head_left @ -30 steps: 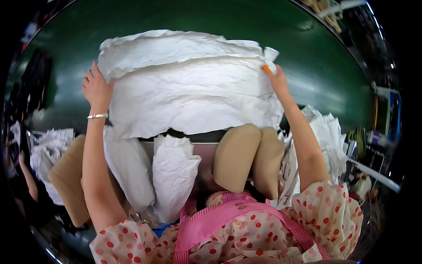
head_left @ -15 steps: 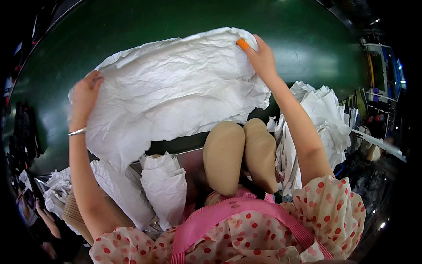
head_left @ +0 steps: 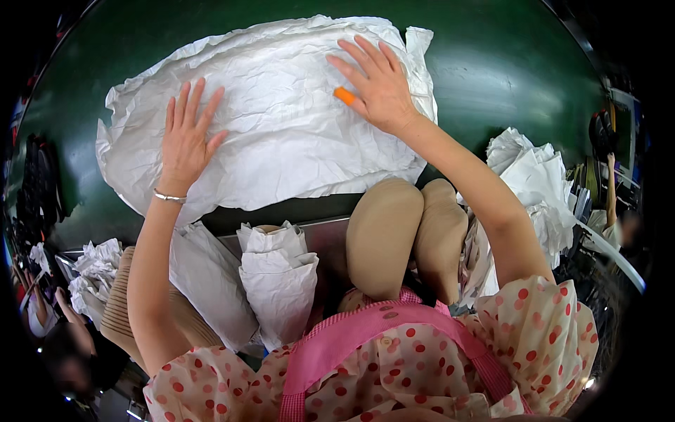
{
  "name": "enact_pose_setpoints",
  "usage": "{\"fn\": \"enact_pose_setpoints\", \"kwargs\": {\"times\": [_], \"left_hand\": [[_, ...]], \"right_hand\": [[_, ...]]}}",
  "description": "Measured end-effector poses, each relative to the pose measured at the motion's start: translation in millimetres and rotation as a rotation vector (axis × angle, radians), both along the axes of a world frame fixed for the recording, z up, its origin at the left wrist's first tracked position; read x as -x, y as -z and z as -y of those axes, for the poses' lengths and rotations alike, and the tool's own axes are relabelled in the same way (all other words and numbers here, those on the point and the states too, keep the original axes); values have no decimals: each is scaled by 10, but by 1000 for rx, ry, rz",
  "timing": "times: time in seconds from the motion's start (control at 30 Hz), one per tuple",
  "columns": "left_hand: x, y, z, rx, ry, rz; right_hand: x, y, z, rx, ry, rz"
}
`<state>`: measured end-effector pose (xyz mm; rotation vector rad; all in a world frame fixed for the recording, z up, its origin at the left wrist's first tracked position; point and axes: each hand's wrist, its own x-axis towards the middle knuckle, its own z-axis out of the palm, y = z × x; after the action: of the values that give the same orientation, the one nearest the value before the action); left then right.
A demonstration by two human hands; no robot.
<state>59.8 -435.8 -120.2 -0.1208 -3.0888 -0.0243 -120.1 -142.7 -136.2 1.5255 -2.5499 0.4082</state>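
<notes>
A wide sheet of crinkled white paper (head_left: 274, 133) lies spread on the green tabletop in front of me. My left hand (head_left: 186, 144) rests palm down on its left part, fingers spread. On the upper right part lies my right hand (head_left: 380, 88), also flat and open, with an orange band around its thumb. Two beige, rounded, elongated forms (head_left: 385, 235) stand side by side between the table edge and my pink apron; their lower ends are hidden. Left of them is a paper-wrapped bundle (head_left: 278, 278) with a bit of tan at its top. Another white-wrapped bundle (head_left: 211, 281) leans beside it.
A stack of crumpled white paper (head_left: 538, 176) is beyond my right forearm. More crumpled paper (head_left: 95, 278) and a ribbed tan object (head_left: 118, 316) sit at the left. Dark items (head_left: 43, 179) line the table's left side. Other people show at both far sides.
The paper has come down from between my two hands and now lies on the table. Both hands have let go of its edges, opened and moved inward onto it.
</notes>
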Motion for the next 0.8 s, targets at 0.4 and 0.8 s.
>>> {"fn": "enact_pose_setpoints", "kwargs": {"times": [0.4, 0.8], "left_hand": [[-202, -171, 529, 30, -196, -240], [-749, 283, 1450, -1137, -1283, 96]], "right_hand": [[42, 370, -179, -144, 28, 33], [151, -43, -376, 256, 242, -20]]}}
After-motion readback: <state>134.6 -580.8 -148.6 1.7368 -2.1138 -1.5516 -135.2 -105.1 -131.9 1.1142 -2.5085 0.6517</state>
